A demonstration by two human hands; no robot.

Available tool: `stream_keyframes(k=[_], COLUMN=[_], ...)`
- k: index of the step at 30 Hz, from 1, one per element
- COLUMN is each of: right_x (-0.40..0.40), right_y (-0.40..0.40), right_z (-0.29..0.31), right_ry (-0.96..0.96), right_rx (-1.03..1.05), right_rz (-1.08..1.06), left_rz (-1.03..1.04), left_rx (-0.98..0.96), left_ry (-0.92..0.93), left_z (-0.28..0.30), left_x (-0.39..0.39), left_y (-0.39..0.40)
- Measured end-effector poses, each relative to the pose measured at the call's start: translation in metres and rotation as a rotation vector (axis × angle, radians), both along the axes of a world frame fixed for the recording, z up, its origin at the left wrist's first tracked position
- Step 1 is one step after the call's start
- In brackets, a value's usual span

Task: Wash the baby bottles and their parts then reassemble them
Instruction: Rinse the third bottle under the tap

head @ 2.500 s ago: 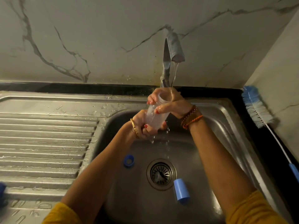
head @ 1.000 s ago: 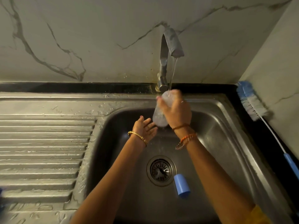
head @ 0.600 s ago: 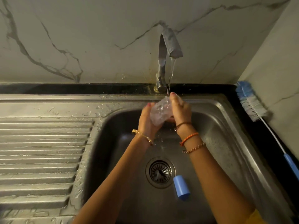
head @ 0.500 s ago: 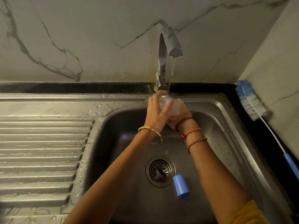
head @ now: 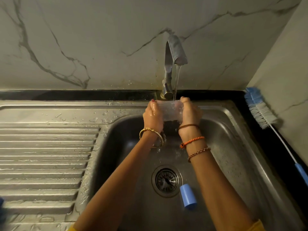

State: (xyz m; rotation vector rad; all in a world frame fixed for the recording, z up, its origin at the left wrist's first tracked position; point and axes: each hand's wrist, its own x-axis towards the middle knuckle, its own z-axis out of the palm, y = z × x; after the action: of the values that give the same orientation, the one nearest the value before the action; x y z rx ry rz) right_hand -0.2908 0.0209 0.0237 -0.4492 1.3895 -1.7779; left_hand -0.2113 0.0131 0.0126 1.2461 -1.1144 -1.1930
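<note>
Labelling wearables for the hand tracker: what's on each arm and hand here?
Left hand: gold bangle at the wrist, red polish on a nail. Right hand: thin brown band at the wrist, then an orange twisted cord, then a beaded bracelet. Forearms bare; mustard yellow sleeve shows at the bottom edge.
</note>
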Motion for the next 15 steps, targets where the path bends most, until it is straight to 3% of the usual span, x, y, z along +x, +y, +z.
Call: stream_keyframes(k=[3,5,7,10,12,15], right_x=[0.004,0.0,-0.005,-0.011,-0.009,0.001], right_y=[0.006,0.005,0.002,0.001,0.005,0.014], right_z=[0.016,0.015,0.015,0.01,0.005,0.002], right_ry=[0.315,0.339,0.283,0.238,0.195,0.603], right_rx=[-0.221,-0.318,-0.24,0.097,0.13,-0.032], right_rz=[0.176,0.378,0.396,0.445,0.468,0.247], left_rz=[-0.115,-0.238,-0.266,-0.244,-0.306,-0.195], left_rx=[0.521,0.666,0.644,0.42,0.278,0.344], left_ry=[0.215,0.353,0.445,0.503,0.594,0.698], left_z=[0.005,0.006,0.009,0.003,-0.004,-0.011], left_x=[0.012,0.023,0.025,0.027,0.031,0.031], left_y=[0.002,0.001,0.002,0.0,0.002,0.004])
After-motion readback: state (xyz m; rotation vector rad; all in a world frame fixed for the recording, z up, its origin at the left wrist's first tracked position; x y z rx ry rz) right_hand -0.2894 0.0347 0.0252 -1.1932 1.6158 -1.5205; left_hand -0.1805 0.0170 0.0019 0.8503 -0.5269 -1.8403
